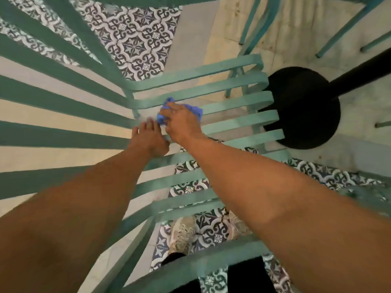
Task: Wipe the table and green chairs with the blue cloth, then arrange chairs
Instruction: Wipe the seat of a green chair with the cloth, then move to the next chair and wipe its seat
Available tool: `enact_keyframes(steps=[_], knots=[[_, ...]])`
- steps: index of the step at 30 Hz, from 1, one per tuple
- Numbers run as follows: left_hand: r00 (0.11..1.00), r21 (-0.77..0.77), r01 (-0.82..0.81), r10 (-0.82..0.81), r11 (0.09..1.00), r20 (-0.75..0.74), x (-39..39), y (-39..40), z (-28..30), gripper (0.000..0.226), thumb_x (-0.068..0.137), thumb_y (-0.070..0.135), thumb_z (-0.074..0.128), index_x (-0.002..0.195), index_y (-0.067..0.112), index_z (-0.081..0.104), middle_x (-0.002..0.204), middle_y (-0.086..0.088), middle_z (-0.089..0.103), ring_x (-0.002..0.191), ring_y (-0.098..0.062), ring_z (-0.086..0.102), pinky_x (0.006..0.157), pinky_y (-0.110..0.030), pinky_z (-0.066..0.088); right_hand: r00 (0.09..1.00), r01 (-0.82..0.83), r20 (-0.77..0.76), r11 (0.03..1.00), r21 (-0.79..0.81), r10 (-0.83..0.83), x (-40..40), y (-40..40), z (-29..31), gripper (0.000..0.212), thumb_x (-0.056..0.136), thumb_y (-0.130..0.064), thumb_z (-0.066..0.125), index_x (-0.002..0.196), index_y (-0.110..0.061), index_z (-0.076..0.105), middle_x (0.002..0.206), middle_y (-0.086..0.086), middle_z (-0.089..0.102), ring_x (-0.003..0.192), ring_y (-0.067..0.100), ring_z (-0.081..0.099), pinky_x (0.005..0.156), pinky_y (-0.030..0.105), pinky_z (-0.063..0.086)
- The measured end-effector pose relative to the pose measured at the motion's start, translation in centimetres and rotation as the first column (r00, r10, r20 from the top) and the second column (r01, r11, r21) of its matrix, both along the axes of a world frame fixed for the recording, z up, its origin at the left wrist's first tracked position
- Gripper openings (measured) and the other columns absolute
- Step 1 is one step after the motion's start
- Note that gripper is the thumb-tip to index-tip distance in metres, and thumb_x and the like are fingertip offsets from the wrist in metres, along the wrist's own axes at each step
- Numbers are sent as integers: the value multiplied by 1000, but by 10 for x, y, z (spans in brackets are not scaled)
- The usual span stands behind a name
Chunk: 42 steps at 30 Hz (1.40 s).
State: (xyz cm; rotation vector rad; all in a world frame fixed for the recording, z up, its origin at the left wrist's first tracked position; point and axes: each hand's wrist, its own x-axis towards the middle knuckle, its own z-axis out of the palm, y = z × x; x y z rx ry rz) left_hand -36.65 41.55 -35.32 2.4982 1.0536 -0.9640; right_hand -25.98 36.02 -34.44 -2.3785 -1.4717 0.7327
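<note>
I look straight down through a green slatted chair [232, 102]; its seat slats run across the middle and its back slats fan out to the left. My right hand [182, 121] presses a crumpled blue cloth [195, 109] onto a seat slat near the back corner, fingers closed over it. Just left of it, my left hand [149, 137] rests on the chair where the seat meets the back, fingers partly spread, touching the cloth's near edge. The table top is not in view.
A round black table base [302, 108] with its black post sits on the floor just right of the seat. Legs of another green chair [254, 24] stand at the top right. Patterned floor tiles [135, 39] and my shoes [182, 235] show below.
</note>
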Motion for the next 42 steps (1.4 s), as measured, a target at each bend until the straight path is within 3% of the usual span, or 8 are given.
enact_keyframes(steps=[3, 9, 14, 18, 22, 28, 32, 42], knots=[[989, 9, 121, -121, 993, 83, 15, -19, 47, 69, 94, 48, 39, 151, 15, 17, 160, -11, 11, 146, -32, 9, 116, -52, 11, 957, 288, -7, 952, -101, -290, 28, -72, 51, 18, 84, -16, 56, 97, -20, 67, 112, 10, 61, 97, 31, 61, 76, 33, 45], [860, 31, 418, -406, 908, 309, 63, -113, 164, 65, 98, 50, 26, 154, 18, 12, 162, -10, 6, 148, -30, 4, 116, -52, 6, 811, 582, 155, 806, -104, -565, 34, -227, 189, 49, 87, -17, 54, 134, -9, 41, 131, 14, 44, 115, 30, 46, 90, 36, 39], [633, 167, 657, -658, 735, 408, 90, -219, 251, 62, 98, 45, 29, 153, 18, 19, 161, -10, 12, 148, -28, 7, 116, -51, 8, 655, 743, 278, 666, -68, -703, 4, -350, 273, 49, 93, -28, 45, 140, -17, 38, 147, 3, 34, 132, 22, 31, 103, 31, 24], [440, 239, 789, -792, 566, 424, 88, -320, 290, 62, 98, 46, 25, 153, 21, 19, 162, -9, 10, 148, -27, 7, 117, -50, 8, 485, 868, 364, 490, -86, -795, -44, -447, 307, 61, 95, -36, 46, 147, -16, 23, 156, 6, 22, 142, 28, 18, 113, 50, 14], [276, 202, 902, -868, 382, 413, 64, -436, 309, 64, 98, 50, 18, 154, 22, 13, 162, -7, 7, 149, -26, 2, 118, -50, 3, 363, 931, 337, 324, -167, -869, -109, -547, 313, 62, 98, -40, 38, 150, -15, 15, 160, 8, 11, 146, 31, 4, 114, 56, -1], [96, 88, 987, -930, 135, 354, -21, -606, 328, 63, 99, 51, 20, 154, 21, 13, 162, -6, 10, 149, -25, 2, 118, -51, 1, 185, 979, 305, 149, -136, -934, -226, -694, 316, 56, 94, -39, 43, 143, -14, 30, 148, 8, 36, 138, 26, 28, 113, 49, 17], [-24, 33, 999, -954, -15, 299, -98, -713, 336, 64, 98, 53, 13, 154, 22, 12, 162, -8, 8, 148, -28, 3, 117, -53, 1, 73, 985, 306, 21, -172, -949, -304, -795, 318, 47, 97, -47, 29, 132, -17, 41, 141, 10, 44, 133, 29, 35, 111, 54, 22], [-137, -12, 990, -964, -144, 230, -151, -903, 348, 67, 97, 58, 10, 154, 24, 9, 162, -6, 6, 148, -31, 2, 116, -55, 7, -119, 944, 385, -225, -243, -915, -373, -957, 338, 35, 86, -48, 48, 114, -29, 56, 124, 6, 54, 121, 30, 43, 100, 55, 27]])
